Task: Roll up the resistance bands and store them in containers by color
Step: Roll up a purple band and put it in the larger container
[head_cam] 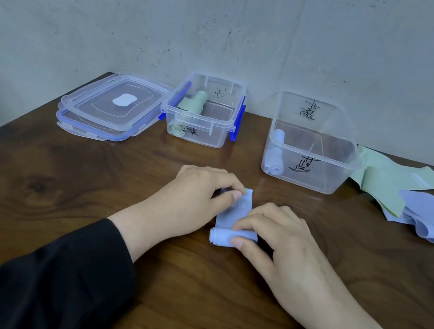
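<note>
A blue resistance band (228,225) lies on the table, its near end wound into a thick roll and a short flat tail pointing away. My right hand (277,244) grips the roll between thumb and fingers. My left hand (199,193) presses the flat tail down with its fingertips. The left clear container (216,135) holds rolled green bands (192,102). The right clear container (323,165) holds rolled blue bands (277,153). Loose green bands (382,176) and a loose blue band (429,219) lie at the right.
Two clear lids (113,105) with blue rims are stacked at the back left. A grey wall stands right behind the containers. The table's left edge (30,114) runs diagonally past the lids. Bare wood lies in front of my arms.
</note>
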